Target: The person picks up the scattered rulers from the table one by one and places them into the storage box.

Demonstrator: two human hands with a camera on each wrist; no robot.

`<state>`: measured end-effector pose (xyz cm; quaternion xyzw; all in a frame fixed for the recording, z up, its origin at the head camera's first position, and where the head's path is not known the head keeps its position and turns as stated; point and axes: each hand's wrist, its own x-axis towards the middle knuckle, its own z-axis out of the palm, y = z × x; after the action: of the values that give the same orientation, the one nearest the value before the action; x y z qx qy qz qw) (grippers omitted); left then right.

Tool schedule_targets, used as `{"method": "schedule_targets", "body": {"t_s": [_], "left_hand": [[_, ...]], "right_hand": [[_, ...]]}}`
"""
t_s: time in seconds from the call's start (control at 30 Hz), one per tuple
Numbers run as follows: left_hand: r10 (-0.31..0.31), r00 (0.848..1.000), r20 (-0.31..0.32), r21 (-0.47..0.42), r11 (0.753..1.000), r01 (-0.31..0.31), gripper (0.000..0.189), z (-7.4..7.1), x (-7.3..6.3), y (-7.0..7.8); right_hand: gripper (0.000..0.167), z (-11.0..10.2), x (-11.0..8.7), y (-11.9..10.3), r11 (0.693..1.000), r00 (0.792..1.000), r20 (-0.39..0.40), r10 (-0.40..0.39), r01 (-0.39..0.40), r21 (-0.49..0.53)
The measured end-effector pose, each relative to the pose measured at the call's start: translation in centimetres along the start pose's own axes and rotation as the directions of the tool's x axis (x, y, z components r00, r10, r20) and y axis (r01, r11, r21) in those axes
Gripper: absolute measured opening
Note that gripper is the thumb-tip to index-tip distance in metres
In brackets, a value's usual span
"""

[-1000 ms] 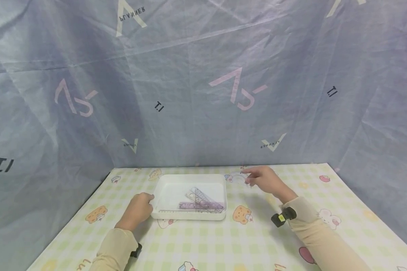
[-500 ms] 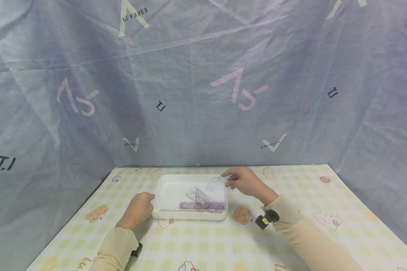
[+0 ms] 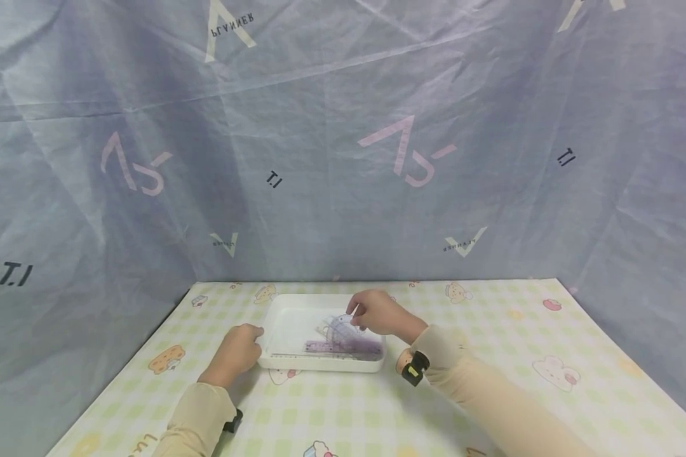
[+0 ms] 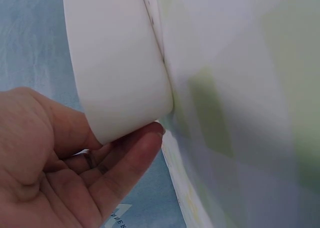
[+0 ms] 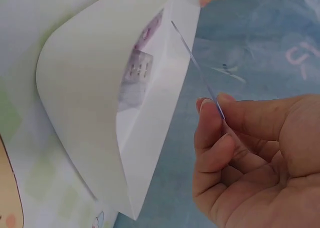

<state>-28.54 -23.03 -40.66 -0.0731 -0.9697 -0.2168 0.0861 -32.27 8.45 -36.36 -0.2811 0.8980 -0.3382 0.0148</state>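
My left hand (image 3: 235, 352) holds the left end of a white rectangular tray (image 3: 286, 364). In the left wrist view, its thumb is at the rim and its fingers lie against the outer wall (image 4: 120, 72). Over the tray's right half, my right hand (image 3: 380, 312) pinches a clear plastic protractor (image 3: 337, 329) between thumb and fingers. The right wrist view shows the protractor (image 5: 196, 62) edge-on, tilted above the rim. A purple stencil ruler (image 3: 317, 346) and other clear rulers lie on the tray floor, partly overlapped by the protractor.
The tray stands on a table with a green-and-white checked cloth (image 3: 331, 412) printed with cartoon figures. Grey-blue fabric (image 3: 320, 209) hangs behind and at both sides of the table. Dark devices are strapped to both wrists.
My right hand has carried the protractor leftward from beyond the tray's right end, past the rim, to above the rulers inside. The left hand has stayed at the tray's left end.
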Motion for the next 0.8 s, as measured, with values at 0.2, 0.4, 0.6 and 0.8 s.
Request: {"method": "schedule_targets", "body": {"t_s": [0.2,0.4,0.6,0.8], "left_hand": [[0.000,1.000,-0.005,-0.008,1.000,0.000,0.039,0.0,0.1,0.1],[0.009,1.000,-0.021,0.001,1.000,-0.009,0.038,-0.1,0.0,0.0],[0.003,1.000,-0.019,0.004,1.000,-0.003,0.038,-0.1,0.0,0.0],[0.013,1.000,-0.021,0.001,1.000,-0.013,0.038,0.0,0.0,0.0]], "right_hand": [[0.014,0.8,0.6,0.1,0.999,1.000,0.010,0.029,-0.029,-0.018],[0.013,1.5,0.7,0.2,0.998,0.999,0.009,0.049,-0.048,-0.037],[0.012,2.1,0.8,0.5,0.997,1.000,0.006,0.023,-0.023,-0.072],[0.010,2.4,0.8,0.4,0.989,1.000,-0.027,-0.013,0.009,-0.145]]}}
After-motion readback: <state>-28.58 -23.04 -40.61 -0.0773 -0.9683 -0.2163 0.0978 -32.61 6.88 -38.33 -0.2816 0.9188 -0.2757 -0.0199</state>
